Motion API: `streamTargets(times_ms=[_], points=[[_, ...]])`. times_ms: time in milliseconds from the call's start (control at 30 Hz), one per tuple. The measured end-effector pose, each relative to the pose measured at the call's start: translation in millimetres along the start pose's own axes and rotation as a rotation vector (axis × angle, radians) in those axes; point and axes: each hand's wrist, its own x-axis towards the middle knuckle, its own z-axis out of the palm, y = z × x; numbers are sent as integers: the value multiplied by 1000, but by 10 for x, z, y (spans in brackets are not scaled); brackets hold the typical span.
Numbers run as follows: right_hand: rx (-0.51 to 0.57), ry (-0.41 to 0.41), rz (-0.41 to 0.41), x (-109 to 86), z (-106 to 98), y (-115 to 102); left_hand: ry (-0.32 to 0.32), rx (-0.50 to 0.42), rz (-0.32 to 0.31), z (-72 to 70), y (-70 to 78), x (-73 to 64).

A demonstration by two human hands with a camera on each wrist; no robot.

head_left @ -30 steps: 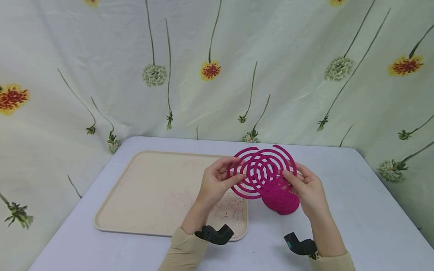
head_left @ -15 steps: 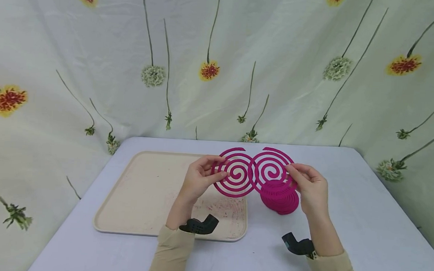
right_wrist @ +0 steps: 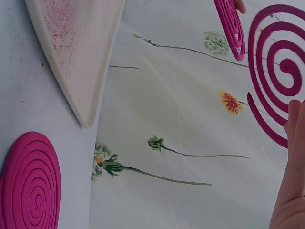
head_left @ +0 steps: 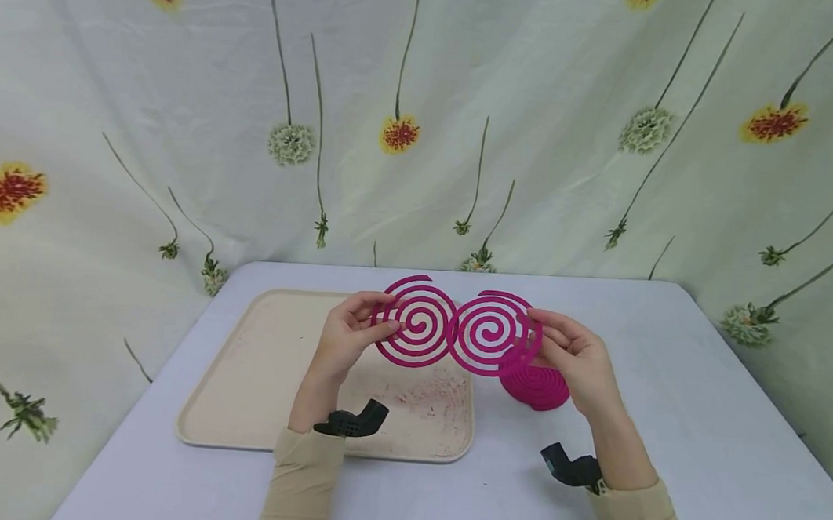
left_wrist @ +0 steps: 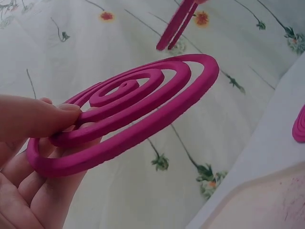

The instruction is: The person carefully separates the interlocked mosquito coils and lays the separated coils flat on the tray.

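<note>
My left hand (head_left: pixel 345 331) pinches a magenta mosquito coil (left_wrist: pixel 119 147) at its left edge, the thumb over it and fingers beneath. The coil is upright with its spiral gaps showing. To its right my right hand (head_left: pixel 584 359) pinches a second mosquito coil (head_left: pixel 484 371) by its right side. Both are in the air above the table, side by side, their rims meeting or slightly overlapping in the head view; the left wrist view shows a gap between them. Below the right-hand coil lies a stack of magenta mosquito coils (head_left: pixel 537 393), partly hidden, on the table.
A beige tray (head_left: pixel 262 370) lies left of the stack, with reddish dust and crumbs (head_left: pixel 438 395) on its right part. The white table (head_left: pixel 664 383) ends at a flower-printed cloth (head_left: pixel 571 142) behind. Each wrist wears a black camera (head_left: pixel 355 420).
The two coils overlapped heavily and have drawn apart sideways. My left hand has moved left over the tray with its coil; the right hand's coil has shifted slightly left.
</note>
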Motion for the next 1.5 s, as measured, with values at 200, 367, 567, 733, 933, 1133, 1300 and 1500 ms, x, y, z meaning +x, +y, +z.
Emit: streamTargets(times_ms=[200,367,567,733,933,1133,1300,1500], points=[[-183,-25,-82,51,58,88,21,41,-51,-292,-121,3],[-248,-70,-57,132,143,168,44,38,-108,-473,-245,13],[-238,-64,61,265,235,381,94,27,-188,-589,-375,32],[-239,4,122,411,307,591,127,11,-272,-666,-471,65],[-178,69,336,594,400,770,180,32,-392,-741,-593,142],[-109,81,504,716,502,824,218,14,-475,-767,-684,211],[-84,93,569,769,567,897,263,-10,-510,-787,-760,265],[-74,115,604,785,631,973,307,16,-550,-803,-823,314]])
